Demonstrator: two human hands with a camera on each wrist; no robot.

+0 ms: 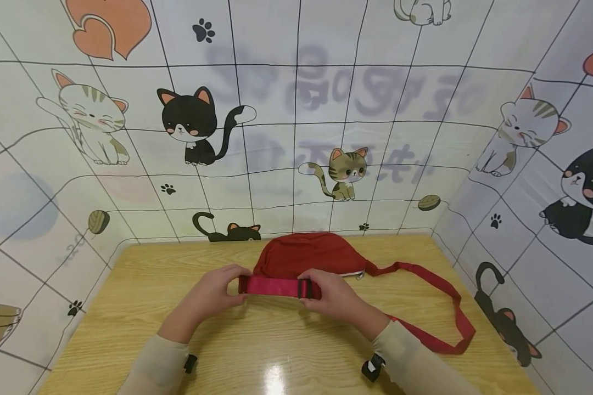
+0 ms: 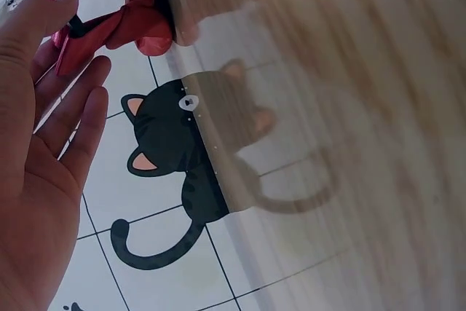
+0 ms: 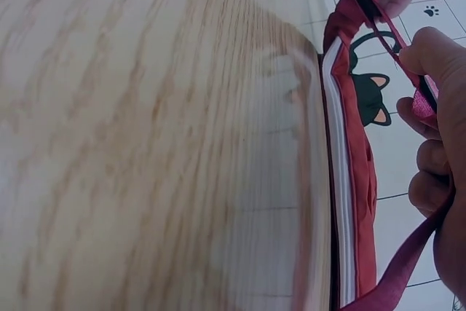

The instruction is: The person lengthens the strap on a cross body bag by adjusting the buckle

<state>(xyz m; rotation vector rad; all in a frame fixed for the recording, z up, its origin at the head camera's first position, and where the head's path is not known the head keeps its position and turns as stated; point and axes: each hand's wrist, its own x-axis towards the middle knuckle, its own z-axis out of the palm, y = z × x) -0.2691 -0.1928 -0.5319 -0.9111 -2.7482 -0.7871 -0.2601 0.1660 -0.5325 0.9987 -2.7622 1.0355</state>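
Observation:
A red waist bag (image 1: 308, 255) lies at the back of the table, a white zipper (image 3: 341, 172) along its edge in the right wrist view. In front of it, a short doubled length of its strap (image 1: 272, 286) is stretched between both hands. My left hand (image 1: 212, 296) pinches the strap's left end between thumb and fingers, at a dark buckle (image 2: 76, 25) seen in the left wrist view. With thumb and fingertips, my right hand (image 1: 333, 296) grips the strap at a black slider (image 1: 304, 288). The right palm's inside is hidden in the head view.
A long loop of red strap (image 1: 457, 307) trails over the right side of the wooden table (image 1: 143, 274). Cat-printed cloth walls (image 1: 277, 109) enclose the table at the back and sides. Small black devices (image 1: 373, 367) are worn at the wrists.

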